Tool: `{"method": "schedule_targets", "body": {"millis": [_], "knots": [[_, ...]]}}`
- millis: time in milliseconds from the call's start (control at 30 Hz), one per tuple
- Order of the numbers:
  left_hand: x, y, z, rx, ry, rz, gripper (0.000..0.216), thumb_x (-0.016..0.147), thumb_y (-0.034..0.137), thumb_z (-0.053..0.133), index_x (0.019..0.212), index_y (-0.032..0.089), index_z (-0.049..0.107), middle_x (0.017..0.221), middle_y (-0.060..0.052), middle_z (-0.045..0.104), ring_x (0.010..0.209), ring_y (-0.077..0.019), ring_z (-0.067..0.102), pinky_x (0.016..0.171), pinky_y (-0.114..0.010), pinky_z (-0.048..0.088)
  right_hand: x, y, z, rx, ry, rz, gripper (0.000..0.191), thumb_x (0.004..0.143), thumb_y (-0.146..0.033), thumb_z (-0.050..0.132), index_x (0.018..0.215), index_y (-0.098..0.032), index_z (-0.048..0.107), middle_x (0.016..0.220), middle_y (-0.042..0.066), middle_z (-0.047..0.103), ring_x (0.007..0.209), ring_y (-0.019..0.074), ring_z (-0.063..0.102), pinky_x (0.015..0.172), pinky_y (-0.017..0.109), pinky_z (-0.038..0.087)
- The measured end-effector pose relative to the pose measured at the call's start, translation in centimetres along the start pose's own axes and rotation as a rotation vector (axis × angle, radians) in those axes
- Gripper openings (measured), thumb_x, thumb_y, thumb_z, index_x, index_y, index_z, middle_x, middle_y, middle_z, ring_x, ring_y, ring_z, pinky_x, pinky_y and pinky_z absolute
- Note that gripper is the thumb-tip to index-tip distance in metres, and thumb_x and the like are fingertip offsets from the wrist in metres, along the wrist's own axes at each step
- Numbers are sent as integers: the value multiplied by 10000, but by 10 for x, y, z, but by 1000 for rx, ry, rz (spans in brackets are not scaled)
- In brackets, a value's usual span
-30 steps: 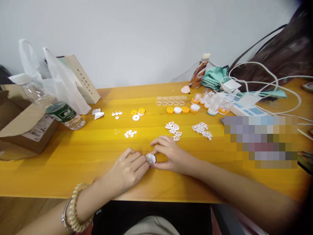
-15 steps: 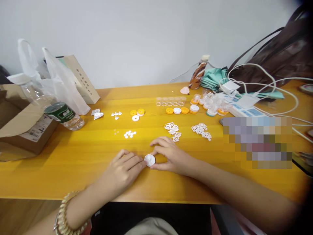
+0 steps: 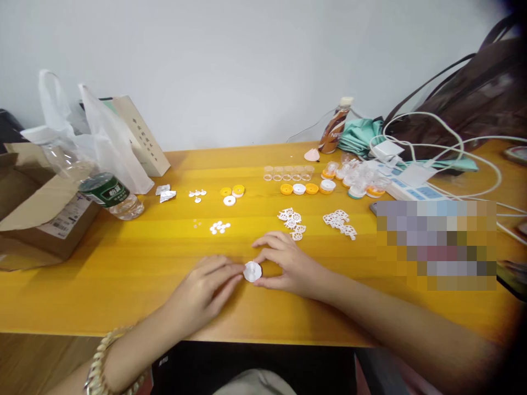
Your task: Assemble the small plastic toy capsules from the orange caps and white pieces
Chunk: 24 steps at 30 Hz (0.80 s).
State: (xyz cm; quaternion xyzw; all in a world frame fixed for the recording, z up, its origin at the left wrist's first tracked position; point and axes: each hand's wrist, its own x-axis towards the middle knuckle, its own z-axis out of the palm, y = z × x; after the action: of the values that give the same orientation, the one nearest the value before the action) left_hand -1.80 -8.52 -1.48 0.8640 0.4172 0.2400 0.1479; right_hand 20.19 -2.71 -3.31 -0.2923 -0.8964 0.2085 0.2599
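Both hands rest on the yellow table (image 3: 123, 285) near its front edge, meeting around a small white round piece (image 3: 252, 271). My right hand (image 3: 288, 263) pinches that piece between thumb and forefinger. My left hand (image 3: 203, 291) lies beside it, its fingertips touching the piece's left side with the fingers curled together. Just beyond the right hand lie two heaps of white lace-like cut-outs (image 3: 292, 222) (image 3: 341, 222). A little cluster of white discs (image 3: 219, 226) sits further left.
A row of clear cups (image 3: 288, 173), orange and white lids (image 3: 300, 188) and filled containers (image 3: 358, 178) lie mid-table. At the left stand a water bottle (image 3: 110, 195), plastic bag (image 3: 94, 142) and cardboard box (image 3: 37, 203). Power strip (image 3: 411, 186), cables and a bag occupy the right.
The hands have barely moved. My left hand's fingers have shifted slightly lower along the white piece, and the view has drifted a little.
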Motion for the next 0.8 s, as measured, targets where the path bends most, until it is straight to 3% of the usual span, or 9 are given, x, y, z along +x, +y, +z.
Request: {"method": "schedule_targets", "body": {"millis": [167, 333, 533, 667, 800], "knots": [[11, 0, 0, -537, 8, -377, 258, 879, 266, 487, 1114, 185, 555, 1045, -63, 654, 935, -156, 610, 849, -278, 466, 2, -3, -3, 50, 112, -41, 212, 756, -302, 665, 930, -194, 607, 961, 72, 653, 939, 208, 546, 846, 373, 407], [25, 1, 6, -923, 50, -475, 242, 809, 252, 595, 1023, 142, 571, 927, -57, 677, 821, -123, 623, 780, -234, 480, 1, -9, -3, 181, 196, -13, 216, 742, -230, 679, 935, -191, 591, 839, 33, 669, 798, 168, 589, 768, 318, 445], [31, 1, 6, -1064, 52, -619, 278, 705, 228, 709, 940, 135, 592, 866, -37, 693, 762, -108, 628, 765, -228, 479, -1, -12, 0, 421, 160, 126, 236, 735, -214, 681, 954, -192, 598, 871, 23, 676, 784, 142, 613, 742, 277, 481], [33, 3, 3, -1105, 61, -646, 294, 681, 226, 728, 928, 131, 601, 860, -35, 701, 754, -109, 637, 769, -231, 479, 1, -12, 1, 597, 140, 180, 350, 724, -184, 682, 1057, -207, 575, 849, 5, 670, 755, 123, 607, 732, 265, 494], [36, 4, 2, -1116, 79, -657, 288, 657, 224, 743, 895, 131, 611, 803, -25, 711, 717, -105, 642, 741, -226, 488, 3, -10, 3, 743, 107, 224, 319, 727, -181, 677, 1037, -202, 604, 885, 18, 678, 791, 126, 613, 760, 276, 495]]}}
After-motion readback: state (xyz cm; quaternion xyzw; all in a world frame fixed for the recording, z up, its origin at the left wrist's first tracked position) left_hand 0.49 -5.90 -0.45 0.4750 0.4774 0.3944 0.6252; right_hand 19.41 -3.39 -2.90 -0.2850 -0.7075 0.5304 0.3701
